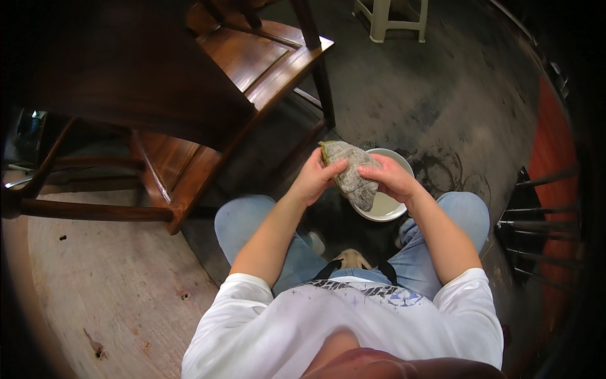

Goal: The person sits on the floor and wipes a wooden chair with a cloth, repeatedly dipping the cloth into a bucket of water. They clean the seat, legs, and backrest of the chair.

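Between both hands is a damp-looking, bunched grey cloth (352, 173) with a yellow-green edge, perhaps a knitted glove. My left hand (318, 175) grips its left side, thumb on top. My right hand (390, 176) pinches the right side, its thumb pressed into the fabric. Just below them a white bucket (378, 219) stands on the floor, partly covered by the cloth and my right hand. Cloudy, pale liquid (386, 204) shows inside it. The fingers under the cloth are hidden.
A polished dark wooden chair (265, 90) stands at the upper left, on or beside a pale wooden board (118, 275). A plastic stool (380, 21) is at the top. Wet marks (442, 166) lie on the dark floor right of the bucket. Dark rods (539, 222) and a red surface (551, 137) line the right.
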`<state>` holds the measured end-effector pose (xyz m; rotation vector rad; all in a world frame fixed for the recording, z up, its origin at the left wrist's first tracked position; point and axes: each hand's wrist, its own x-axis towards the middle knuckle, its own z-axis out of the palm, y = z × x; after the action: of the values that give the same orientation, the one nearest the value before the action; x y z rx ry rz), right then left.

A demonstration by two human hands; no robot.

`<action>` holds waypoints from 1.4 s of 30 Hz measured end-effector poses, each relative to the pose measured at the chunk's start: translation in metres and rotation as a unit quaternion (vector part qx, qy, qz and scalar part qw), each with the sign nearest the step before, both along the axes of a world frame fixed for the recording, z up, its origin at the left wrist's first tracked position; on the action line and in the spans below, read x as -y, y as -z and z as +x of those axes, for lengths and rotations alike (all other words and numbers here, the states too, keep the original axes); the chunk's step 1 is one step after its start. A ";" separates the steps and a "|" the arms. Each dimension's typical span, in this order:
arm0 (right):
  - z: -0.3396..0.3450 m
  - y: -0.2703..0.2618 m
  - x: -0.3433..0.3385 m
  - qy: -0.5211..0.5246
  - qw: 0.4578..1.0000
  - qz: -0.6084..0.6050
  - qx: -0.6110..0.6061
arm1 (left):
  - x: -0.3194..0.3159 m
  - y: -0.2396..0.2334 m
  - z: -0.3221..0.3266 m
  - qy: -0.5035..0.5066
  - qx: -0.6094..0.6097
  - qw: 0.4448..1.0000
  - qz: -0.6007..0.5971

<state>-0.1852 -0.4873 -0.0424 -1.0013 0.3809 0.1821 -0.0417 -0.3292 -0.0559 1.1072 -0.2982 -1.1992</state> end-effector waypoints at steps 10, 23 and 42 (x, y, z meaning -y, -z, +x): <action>-0.002 0.004 -0.001 -0.003 0.998 -0.056 -0.015 | 0.000 0.005 0.000 0.001 0.004 1.000 0.009; -0.001 0.015 -0.003 -0.008 0.992 -0.125 -0.017 | 0.000 0.014 0.000 -0.004 0.004 1.000 -0.003; 0.000 0.024 -0.003 -0.018 0.990 -0.138 -0.016 | 0.001 0.019 -0.001 -0.022 0.071 0.997 0.013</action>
<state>-0.1852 -0.4842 -0.0662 -1.2792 0.4246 0.1815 -0.0425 -0.3301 -0.0746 1.2186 -0.3666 -1.0906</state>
